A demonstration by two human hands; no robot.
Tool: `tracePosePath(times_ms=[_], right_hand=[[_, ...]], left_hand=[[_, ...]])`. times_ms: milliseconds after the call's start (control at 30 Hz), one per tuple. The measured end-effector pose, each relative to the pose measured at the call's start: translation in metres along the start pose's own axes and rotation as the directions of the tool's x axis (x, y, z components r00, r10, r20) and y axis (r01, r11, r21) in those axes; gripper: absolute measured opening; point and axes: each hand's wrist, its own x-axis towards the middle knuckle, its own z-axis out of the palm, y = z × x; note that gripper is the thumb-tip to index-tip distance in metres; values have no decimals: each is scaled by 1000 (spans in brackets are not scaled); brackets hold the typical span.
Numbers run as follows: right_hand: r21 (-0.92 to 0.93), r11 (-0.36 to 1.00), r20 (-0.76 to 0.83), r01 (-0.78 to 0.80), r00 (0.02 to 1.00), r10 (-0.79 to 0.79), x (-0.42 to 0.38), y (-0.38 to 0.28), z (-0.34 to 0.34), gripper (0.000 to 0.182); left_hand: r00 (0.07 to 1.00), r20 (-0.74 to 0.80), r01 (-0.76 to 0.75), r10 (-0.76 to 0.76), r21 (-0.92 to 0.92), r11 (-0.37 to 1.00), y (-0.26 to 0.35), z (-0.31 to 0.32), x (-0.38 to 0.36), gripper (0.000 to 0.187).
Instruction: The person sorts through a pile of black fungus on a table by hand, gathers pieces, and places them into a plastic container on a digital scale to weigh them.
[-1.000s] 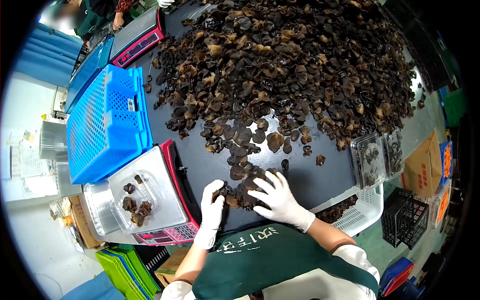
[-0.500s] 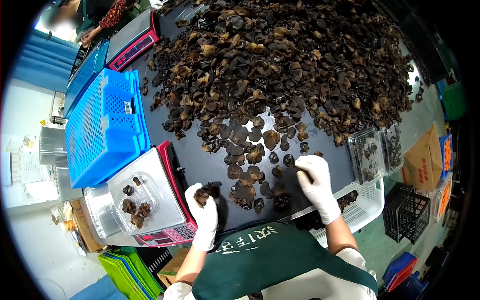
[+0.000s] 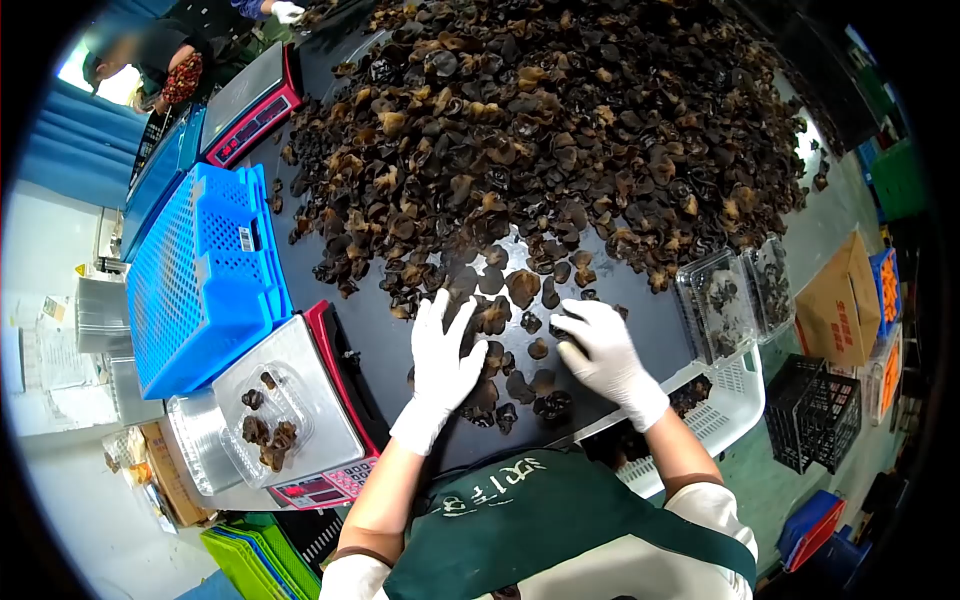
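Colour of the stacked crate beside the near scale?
Bright blue crate, beside the near scale; shows best in the head view.

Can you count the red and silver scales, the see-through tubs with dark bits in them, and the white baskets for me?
Red and silver scales: 2
See-through tubs with dark bits in them: 3
White basket: 1
Total: 6

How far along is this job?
Early, by the look of it. Done: two see-through tubs at the right edge hold dark pieces, though I can't tell whether they're finished. Part-filled: the tray on the scale has only a few pieces. In hand: left hand and right hand are over loose pieces. Left: those, plus the big pile.
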Motion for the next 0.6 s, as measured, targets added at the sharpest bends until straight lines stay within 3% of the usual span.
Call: tracePosePath(times_ms=[33,67,100,167,200,233,367,400,433,500,567,600], right_hand=[[-42,999,36,-3,999,5,3,-9,7,39],[-82,996,112,32,993,-23,1,-15,16,43],[-118,991,188,68,981,-45,-7,-19,27,47],[-74,977,298,200,939,-169,-23,-27,42,39],[30,975,356,221,909,-217,-29,-29,45,35],[135,963,407,235,872,-270,-33,-32,47,32],[253,952,309,171,918,-247,-16,-33,42,8],[252,953,260,166,937,-232,-3,-31,38,6],[293,956,285,32,951,-119,13,-30,32,5],[163,985,97,63,992,-79,34,-17,42,7],[103,988,-192,113,977,-91,55,1,68,19],[-87,995,-197,57,978,-73,56,5,80,33]], left_hand=[[999,32,-6,1,145,989,-3,2,2,54],[989,147,-48,27,141,989,-12,6,-5,57],[979,177,-121,105,79,990,-21,11,-13,47],[958,226,-177,175,-10,984,-17,1,-29,34],[954,207,-209,215,-53,976,-12,-5,-39,25],[939,244,-208,242,-156,965,-11,-9,-49,28],[958,151,-211,245,-210,955,-1,-36,-62,31],[981,104,-132,165,-267,955,-8,-37,-62,28],[995,61,-56,80,-326,944,-11,-39,-59,26],[988,-113,61,-105,-335,940,-22,-34,-45,20],[909,-180,241,-376,-510,826,-50,-15,-32,22],[904,-244,222,-350,-432,874,-53,-15,-20,24]])
